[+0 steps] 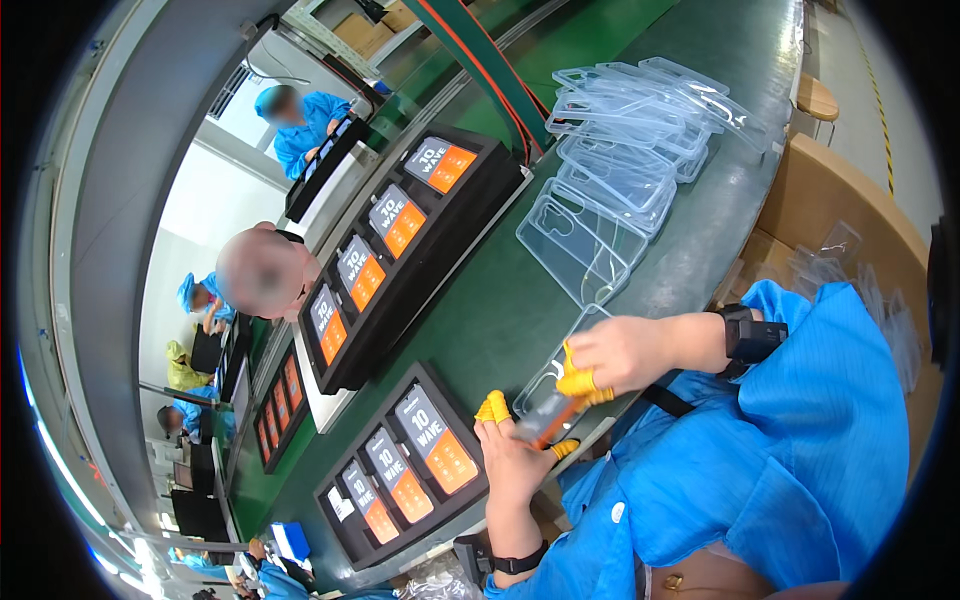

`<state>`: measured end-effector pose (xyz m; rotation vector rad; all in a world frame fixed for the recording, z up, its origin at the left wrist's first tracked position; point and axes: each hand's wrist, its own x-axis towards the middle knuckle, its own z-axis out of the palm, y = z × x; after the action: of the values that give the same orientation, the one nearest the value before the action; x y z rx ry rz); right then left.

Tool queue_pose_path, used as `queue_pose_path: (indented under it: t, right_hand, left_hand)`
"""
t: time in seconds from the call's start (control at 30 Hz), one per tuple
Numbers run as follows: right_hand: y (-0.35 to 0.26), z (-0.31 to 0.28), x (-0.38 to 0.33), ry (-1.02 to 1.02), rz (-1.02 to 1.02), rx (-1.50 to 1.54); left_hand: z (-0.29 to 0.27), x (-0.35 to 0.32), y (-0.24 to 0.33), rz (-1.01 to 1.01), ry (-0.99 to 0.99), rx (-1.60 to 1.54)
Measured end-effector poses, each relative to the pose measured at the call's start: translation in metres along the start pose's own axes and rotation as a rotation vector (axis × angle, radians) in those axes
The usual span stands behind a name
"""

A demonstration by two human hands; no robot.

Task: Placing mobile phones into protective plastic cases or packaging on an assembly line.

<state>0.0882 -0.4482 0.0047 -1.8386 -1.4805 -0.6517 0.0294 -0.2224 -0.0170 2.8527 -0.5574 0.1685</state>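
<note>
My left hand (510, 455) and my right hand (612, 355) both wear yellow finger cots and grip one small flat card with a grey and orange face (545, 420) between them, just above the front edge of the green belt (480, 320). A clear phone case (560, 365) lies under and behind my right hand. Two black trays hold rows of similar grey and orange cards: the near tray (400, 465) sits left of my left hand, the far tray (400, 245) lies further back on the belt.
A loose pile of clear phone cases (625, 140) spreads over the belt at the back right. A cardboard box (830, 220) stands to my right. Other people in blue coats sit along the far side of the line (265, 270).
</note>
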Motion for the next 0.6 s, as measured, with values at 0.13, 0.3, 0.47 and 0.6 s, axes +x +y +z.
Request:
queue_pose_path:
  t: [0.13,0.3,0.47,0.6]
  right_hand:
    - [-0.005,0.01,-0.002,-0.331,-0.111,-0.028]
    - [-0.009,0.019,0.005,-0.481,0.217,0.042]
    - [0.014,0.032,0.009,-0.512,0.253,0.055]
    - [0.015,0.03,0.018,-0.299,0.164,-0.06]
  left_hand:
    - [0.004,-0.002,-0.001,-0.088,0.02,-0.086]
    - [-0.003,-0.004,0.006,-0.157,0.058,-0.106]
    - [-0.008,-0.014,0.003,-0.2,0.189,-0.174]
    - [-0.021,-0.024,0.0,-0.079,0.362,-0.309]
